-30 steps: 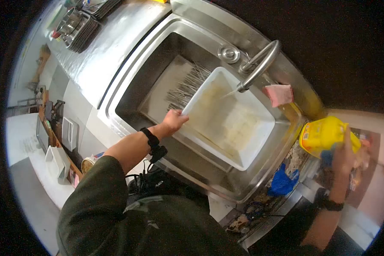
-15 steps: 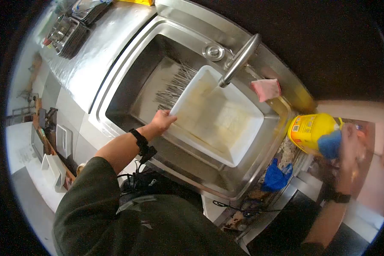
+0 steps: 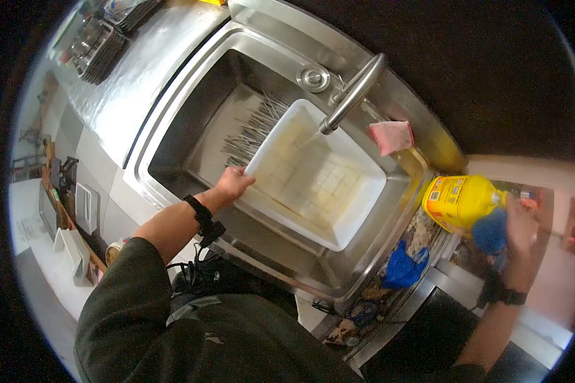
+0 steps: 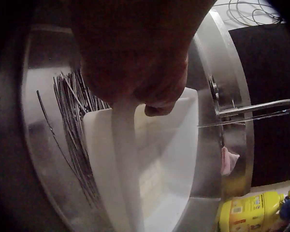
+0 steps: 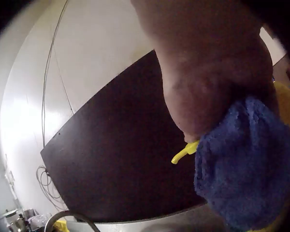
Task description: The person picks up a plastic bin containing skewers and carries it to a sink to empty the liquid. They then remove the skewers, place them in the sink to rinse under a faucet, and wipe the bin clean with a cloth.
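Note:
My left hand (image 3: 235, 184) grips the near left rim of a white rectangular tub (image 3: 358, 223), thumb over the edge in the left wrist view. The tub sits tilted in the steel sink (image 3: 195, 137), with cloudy yellowish water inside and a thin stream falling in from the faucet (image 3: 358, 89). To the right, my right hand (image 3: 521, 226) holds a fuzzy blue cloth (image 3: 490, 231) at the top of a yellow jug (image 3: 457, 199). In the right wrist view, a yellow pump spout (image 5: 185, 152) pokes out beside the cloth (image 5: 249, 166); the hand hides the rest of the pump.
Many thin metal skewers (image 3: 252, 134) lie in the sink left of the tub. A folded pink cloth (image 3: 391, 137) rests on the sink ledge, and a blue rag (image 3: 406, 265) lies by the right edge. Stacked trays (image 3: 102, 54) stand on the counter at upper left.
The head view has shifted, sliding the sink leftward in it. The left hand keeps its hold on the rim. At the jug's top, the right hand has shifted slightly and the blue cloth shows more.

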The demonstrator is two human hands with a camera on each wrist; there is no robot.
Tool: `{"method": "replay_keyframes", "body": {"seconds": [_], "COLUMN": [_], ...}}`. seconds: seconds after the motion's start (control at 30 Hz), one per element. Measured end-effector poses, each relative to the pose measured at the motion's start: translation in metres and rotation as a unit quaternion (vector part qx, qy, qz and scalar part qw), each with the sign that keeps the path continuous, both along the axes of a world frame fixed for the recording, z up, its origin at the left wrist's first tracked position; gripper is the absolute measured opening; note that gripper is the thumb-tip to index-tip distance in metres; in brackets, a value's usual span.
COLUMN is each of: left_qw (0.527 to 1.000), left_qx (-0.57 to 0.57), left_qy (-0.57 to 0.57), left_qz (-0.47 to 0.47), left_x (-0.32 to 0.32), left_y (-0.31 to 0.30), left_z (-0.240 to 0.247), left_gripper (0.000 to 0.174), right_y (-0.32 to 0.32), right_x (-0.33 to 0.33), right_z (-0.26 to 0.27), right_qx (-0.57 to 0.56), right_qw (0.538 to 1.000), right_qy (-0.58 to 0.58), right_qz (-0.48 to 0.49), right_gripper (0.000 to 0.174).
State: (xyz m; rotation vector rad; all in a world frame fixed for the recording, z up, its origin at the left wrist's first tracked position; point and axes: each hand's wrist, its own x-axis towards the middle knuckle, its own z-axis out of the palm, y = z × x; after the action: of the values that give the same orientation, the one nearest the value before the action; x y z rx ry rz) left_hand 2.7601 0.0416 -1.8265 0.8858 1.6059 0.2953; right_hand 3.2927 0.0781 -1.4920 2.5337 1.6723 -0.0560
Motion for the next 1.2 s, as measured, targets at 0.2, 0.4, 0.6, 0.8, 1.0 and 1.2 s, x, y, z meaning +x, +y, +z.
{"method": "replay_keyframes", "body": {"seconds": [0.2,0.4,0.6,0.8,1.0,1.2], "left_qw": [0.999,0.999,0.992,0.977,0.98,0.984], "left_qx": [-0.014,0.018,0.052,0.07,0.084,0.072], "left_qy": [0.037,0.035,0.06,0.113,0.102,0.093], "left_qz": [-0.028,-0.033,-0.103,-0.169,-0.148,-0.132], "left_x": [0.001,-0.004,-0.011,-0.011,-0.014,-0.04], "left_y": [0.003,0.002,0.0,0.008,0.009,0.009], "left_z": [0.01,-0.006,-0.014,-0.016,0.011,0.052], "left_gripper": [0.031,0.034,0.041,0.04,0.036,0.03], "right_y": [0.0,0.002,-0.006,-0.033,-0.095,-0.163], "right_x": [-0.005,-0.018,0.03,0.113,0.006,-0.121], "right_z": [-0.002,0.0,-0.018,-0.049,-0.064,-0.152], "right_qx": [-0.063,-0.133,0.032,0.085,0.268,0.161], "right_qw": [0.997,0.981,0.996,0.972,0.963,0.938], "right_qy": [-0.041,-0.137,-0.081,-0.208,0.041,0.3], "right_qz": [-0.026,-0.035,0.0,0.071,-0.002,-0.071], "right_gripper": [0.052,0.059,0.055,0.041,0.043,0.03]}}
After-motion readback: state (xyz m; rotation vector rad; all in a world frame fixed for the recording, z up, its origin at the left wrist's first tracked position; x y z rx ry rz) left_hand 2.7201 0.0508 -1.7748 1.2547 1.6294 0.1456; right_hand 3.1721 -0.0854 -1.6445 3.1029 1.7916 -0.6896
